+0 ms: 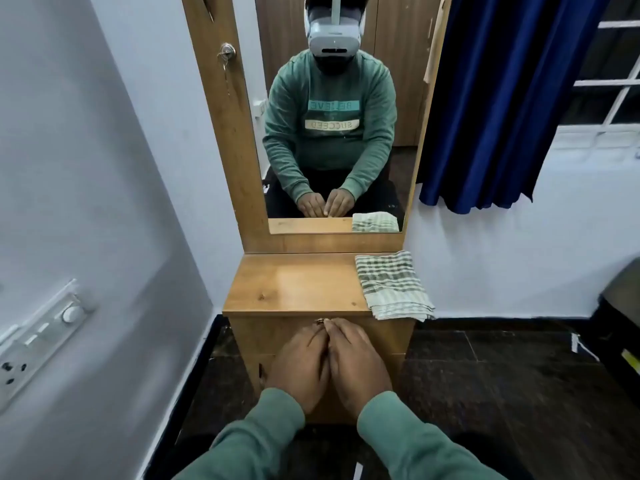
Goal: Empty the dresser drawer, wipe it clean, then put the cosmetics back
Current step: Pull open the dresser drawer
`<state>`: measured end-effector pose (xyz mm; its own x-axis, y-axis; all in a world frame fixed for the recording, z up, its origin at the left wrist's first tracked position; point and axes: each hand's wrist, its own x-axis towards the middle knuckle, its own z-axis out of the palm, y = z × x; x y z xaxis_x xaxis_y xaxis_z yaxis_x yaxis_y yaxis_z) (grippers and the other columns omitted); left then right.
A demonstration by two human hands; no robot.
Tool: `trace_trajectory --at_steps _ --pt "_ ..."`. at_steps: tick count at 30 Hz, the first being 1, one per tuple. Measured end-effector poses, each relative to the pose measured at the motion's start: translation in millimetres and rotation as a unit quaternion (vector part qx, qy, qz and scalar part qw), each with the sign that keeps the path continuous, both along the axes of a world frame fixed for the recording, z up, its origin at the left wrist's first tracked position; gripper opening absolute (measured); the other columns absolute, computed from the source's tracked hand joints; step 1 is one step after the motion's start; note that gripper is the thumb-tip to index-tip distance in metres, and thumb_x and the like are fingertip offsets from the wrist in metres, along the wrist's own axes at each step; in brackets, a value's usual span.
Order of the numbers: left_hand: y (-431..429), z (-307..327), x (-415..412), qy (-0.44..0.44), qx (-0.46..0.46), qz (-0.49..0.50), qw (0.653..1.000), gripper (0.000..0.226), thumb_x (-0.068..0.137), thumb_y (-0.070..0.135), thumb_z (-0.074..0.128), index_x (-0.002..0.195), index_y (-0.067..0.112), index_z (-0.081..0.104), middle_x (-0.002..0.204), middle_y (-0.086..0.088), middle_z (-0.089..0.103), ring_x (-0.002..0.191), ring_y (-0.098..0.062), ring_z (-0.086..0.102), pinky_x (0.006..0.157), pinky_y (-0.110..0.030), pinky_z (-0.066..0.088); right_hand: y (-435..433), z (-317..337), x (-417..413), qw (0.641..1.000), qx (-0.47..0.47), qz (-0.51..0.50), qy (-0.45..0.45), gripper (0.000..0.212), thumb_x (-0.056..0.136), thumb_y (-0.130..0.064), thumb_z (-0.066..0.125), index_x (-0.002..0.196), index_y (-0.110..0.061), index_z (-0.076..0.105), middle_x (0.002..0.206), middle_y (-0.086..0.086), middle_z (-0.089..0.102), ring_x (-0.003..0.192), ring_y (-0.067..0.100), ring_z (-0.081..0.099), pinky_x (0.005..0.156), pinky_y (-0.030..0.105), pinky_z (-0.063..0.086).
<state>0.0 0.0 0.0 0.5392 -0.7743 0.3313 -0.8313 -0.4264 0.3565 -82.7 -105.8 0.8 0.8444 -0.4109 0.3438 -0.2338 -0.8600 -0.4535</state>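
Reaching forward from six o'clock, two green sleeves [263, 434] lead to a pair of bare hands pressed side by side against the front of a small wooden dresser [374, 337]. The left hand [300, 367] and the right hand [356, 365] touch along their inner edges, fingers curled narrow and bunched together at the top of the drawer front [263, 336]. Their fingertips meet at a small metal knob [319, 320] just under the dresser's top edge; whether either hand actually grips the knob I cannot tell, since the fingers cover most of it. The drawer sits flush with the dresser front, closed, and nothing of its contents shows.

Beyond the hands, at twelve o'clock, the dresser top [294, 282] is bare polished wood. A folded green-and-white checked cloth [391, 285] lies on its right side, toward one o'clock, its near corner hanging slightly past the edge.

Farther back a tall mirror [332, 133] in a wooden frame rises from the dresser. It reflects a seated person in a green sweatshirt wearing a white headset, both hands low together, and the cloth beside them.

At two o'clock a dark blue curtain [502, 98] hangs beside a window. At nine o'clock a white switch panel [41, 337] is fixed to the pale wall.
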Motion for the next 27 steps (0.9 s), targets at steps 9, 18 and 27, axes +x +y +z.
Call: trace_trajectory --at_steps 9,18,27 --pt "-9.2 -18.9 0.3 0.05 0.113 0.037 0.992 0.046 0.099 0.015 0.047 0.145 0.016 0.054 0.148 -0.004 0.054 0.136 -0.022 0.047 0.117 -0.029 0.032 -10.5 -26.3 11.4 0.991 -0.033 0.013 0.128 0.036 0.1 -0.014 0.05 0.134 -0.011 0.061 0.134 0.006 0.058 0.128 0.027 0.051 0.104 0.038 0.048" --pt "-7.2 -24.2 -0.3 0.081 0.124 0.041 0.988 0.055 0.097 0.011 0.047 0.152 0.016 0.046 0.158 -0.002 0.042 0.142 -0.02 0.043 0.118 -0.028 0.033 -9.6 -29.8 13.7 0.985 -0.038 0.013 0.166 0.041 0.103 -0.009 0.04 0.144 -0.013 0.05 0.147 0.004 0.046 0.134 0.025 0.042 0.109 0.035 0.043" --pt "-5.4 -16.3 0.4 0.092 0.116 0.026 0.989 0.058 0.096 0.006 0.048 0.152 0.017 0.041 0.157 -0.001 0.04 0.14 -0.02 0.043 0.114 -0.027 0.034 -10.2 -21.0 18.6 0.985 -0.047 0.005 0.165 0.036 0.104 -0.01 0.039 0.136 -0.018 0.053 0.139 0.002 0.049 0.13 0.023 0.043 0.105 0.036 0.046"
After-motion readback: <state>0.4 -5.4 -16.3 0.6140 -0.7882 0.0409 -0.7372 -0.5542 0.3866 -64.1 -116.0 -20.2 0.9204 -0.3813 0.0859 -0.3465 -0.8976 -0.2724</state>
